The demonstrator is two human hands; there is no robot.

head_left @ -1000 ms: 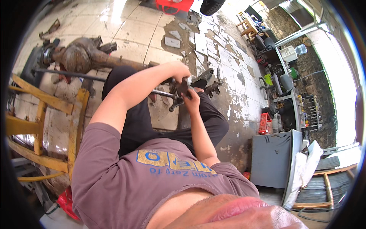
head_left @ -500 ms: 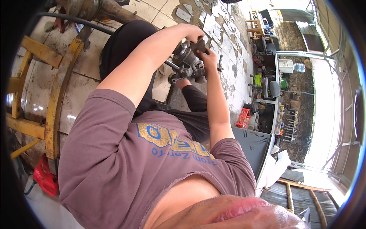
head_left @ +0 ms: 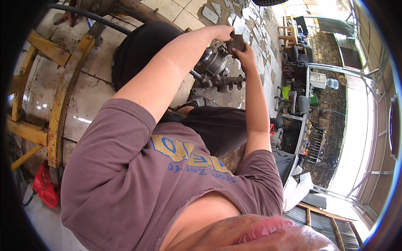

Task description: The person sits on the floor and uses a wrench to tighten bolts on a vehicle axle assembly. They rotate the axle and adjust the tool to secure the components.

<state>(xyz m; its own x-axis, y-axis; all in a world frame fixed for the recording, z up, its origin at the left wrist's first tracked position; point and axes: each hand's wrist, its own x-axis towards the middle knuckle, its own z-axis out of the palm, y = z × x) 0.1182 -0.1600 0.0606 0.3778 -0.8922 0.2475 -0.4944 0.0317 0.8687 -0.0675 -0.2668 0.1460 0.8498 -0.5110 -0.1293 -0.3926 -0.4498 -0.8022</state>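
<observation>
The left hand (head_left: 222, 33) and right hand (head_left: 248, 57) held the dark plate (head_left: 237, 43) between them, near the hub (head_left: 214, 61); an even pinch at the plate's opposite edges seemed the steadiest way.

dark flat piece (head_left: 236, 46): 1 | red canister (head_left: 47, 187): 1 | blue jug (head_left: 332, 83): 1 | tyre (head_left: 268, 2): 1

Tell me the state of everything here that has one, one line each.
Dark flat piece: held up
Right hand: shut on the piece
Left hand: at the piece's edge, grip unclear
Round metal housing: in neither hand
Yellow frame: paint worn, stained
Floor tiles: some broken into loose pieces
</observation>
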